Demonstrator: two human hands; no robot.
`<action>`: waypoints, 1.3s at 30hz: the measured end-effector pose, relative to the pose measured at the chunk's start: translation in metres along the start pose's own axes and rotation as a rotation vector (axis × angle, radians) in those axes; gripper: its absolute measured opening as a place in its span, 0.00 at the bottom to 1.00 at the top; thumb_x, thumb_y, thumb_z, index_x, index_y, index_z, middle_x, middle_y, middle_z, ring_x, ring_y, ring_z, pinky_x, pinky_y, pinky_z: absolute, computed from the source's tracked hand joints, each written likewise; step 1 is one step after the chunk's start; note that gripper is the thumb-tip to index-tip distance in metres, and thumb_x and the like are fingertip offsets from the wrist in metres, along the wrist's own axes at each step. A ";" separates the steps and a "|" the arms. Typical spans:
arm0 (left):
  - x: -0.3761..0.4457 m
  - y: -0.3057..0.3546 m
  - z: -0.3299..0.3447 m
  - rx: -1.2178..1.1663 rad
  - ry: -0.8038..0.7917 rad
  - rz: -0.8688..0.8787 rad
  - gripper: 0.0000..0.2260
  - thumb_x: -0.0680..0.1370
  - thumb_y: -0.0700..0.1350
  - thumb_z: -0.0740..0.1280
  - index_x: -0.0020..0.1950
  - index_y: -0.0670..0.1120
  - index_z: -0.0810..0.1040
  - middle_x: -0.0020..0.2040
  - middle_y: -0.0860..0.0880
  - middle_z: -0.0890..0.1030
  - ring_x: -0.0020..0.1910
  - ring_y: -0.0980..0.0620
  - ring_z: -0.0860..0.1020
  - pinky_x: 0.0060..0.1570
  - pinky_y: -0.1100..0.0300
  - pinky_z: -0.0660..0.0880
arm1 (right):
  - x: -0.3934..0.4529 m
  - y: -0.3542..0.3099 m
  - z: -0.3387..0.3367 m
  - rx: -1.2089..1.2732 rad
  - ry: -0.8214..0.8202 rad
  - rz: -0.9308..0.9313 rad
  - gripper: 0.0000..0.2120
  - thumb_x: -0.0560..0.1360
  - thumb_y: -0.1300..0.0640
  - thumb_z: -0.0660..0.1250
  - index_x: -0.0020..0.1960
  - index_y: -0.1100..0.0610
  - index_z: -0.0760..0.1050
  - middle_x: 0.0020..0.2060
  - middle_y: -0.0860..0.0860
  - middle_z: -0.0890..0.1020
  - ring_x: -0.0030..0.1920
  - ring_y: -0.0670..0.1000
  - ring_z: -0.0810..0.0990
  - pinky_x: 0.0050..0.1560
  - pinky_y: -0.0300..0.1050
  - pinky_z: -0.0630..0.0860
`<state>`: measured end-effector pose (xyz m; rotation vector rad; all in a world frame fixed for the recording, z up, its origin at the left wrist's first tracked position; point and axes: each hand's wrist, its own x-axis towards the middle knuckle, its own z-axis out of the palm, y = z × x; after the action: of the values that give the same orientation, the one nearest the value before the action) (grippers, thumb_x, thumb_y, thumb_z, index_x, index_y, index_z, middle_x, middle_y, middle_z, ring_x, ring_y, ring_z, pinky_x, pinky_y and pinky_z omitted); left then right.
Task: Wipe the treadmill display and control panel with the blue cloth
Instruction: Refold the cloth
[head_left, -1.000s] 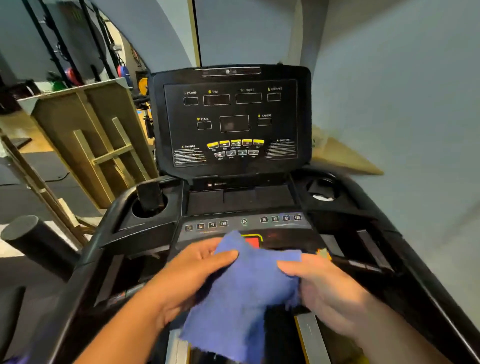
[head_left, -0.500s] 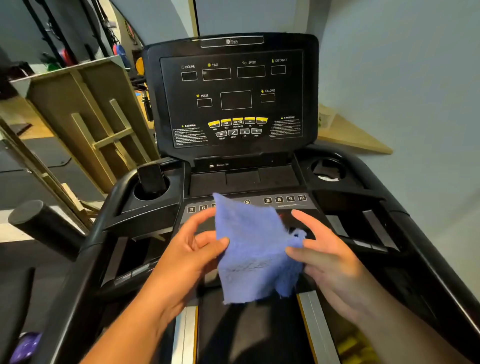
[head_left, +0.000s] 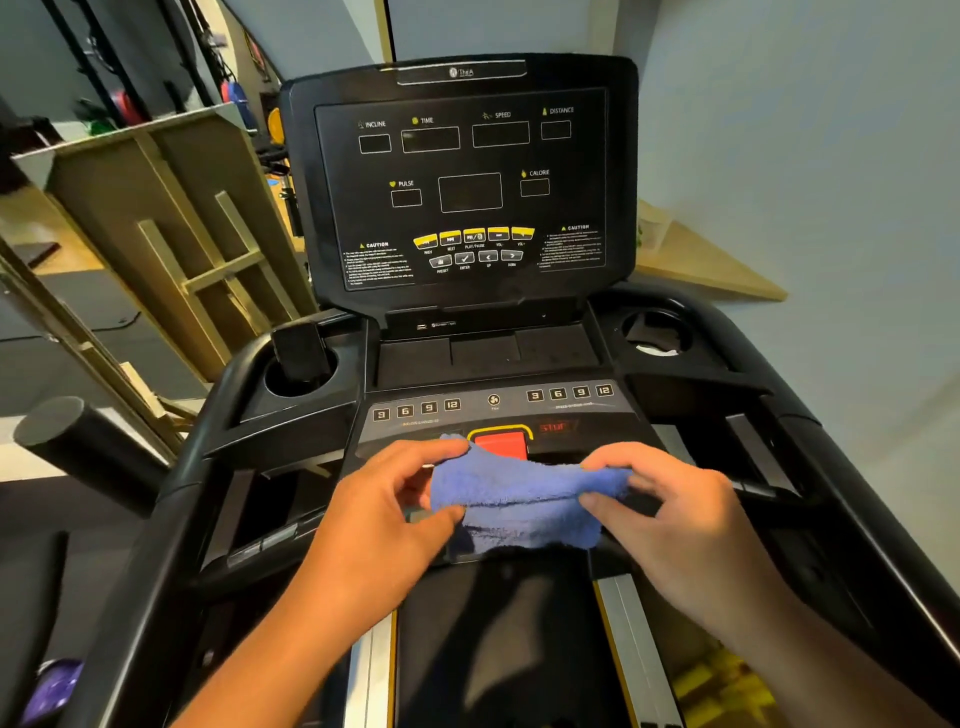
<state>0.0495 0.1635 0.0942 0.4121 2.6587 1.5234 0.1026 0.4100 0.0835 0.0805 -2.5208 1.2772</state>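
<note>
Blue terry cloth (head_left: 524, 499), nubby and limp, sags in a folded band between my two hands just in front of the red stop button (head_left: 501, 444). My left hand (head_left: 384, 519) pinches its left end between thumb and forefinger; my right hand (head_left: 670, 509) pinches the other end, fingers curled. No wiping has begun, by my reading: I am gathering the cloth into a pad. Next, I judge, it must be bunched in one hand and pressed flat to the glossy black display (head_left: 462, 192) standing well beyond the stop button, then drawn across the matte grey control panel (head_left: 493, 410) with its small square keys just behind that button.
</note>
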 end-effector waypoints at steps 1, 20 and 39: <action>0.000 -0.002 0.000 0.084 0.012 0.065 0.23 0.72 0.32 0.77 0.60 0.56 0.84 0.53 0.61 0.83 0.51 0.57 0.82 0.52 0.69 0.78 | 0.000 0.002 0.001 -0.051 0.016 -0.069 0.11 0.71 0.66 0.75 0.47 0.50 0.83 0.39 0.45 0.84 0.42 0.50 0.84 0.44 0.48 0.80; 0.060 0.087 -0.009 0.026 -0.195 0.018 0.18 0.82 0.56 0.65 0.47 0.41 0.81 0.33 0.44 0.76 0.30 0.56 0.71 0.34 0.59 0.67 | 0.026 -0.021 0.009 1.535 -0.063 0.497 0.23 0.65 0.38 0.76 0.52 0.52 0.83 0.49 0.53 0.84 0.51 0.53 0.83 0.54 0.50 0.79; 0.073 -0.065 -0.036 0.139 0.177 -0.311 0.08 0.79 0.57 0.67 0.44 0.56 0.82 0.40 0.54 0.83 0.43 0.48 0.83 0.51 0.46 0.81 | 0.017 0.018 -0.003 1.401 0.075 0.787 0.26 0.64 0.53 0.70 0.60 0.62 0.82 0.55 0.58 0.86 0.52 0.56 0.87 0.47 0.52 0.84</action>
<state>-0.0401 0.1203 0.0635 -0.1359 2.8017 1.3436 0.0838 0.4244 0.0765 -0.6679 -1.0787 2.9536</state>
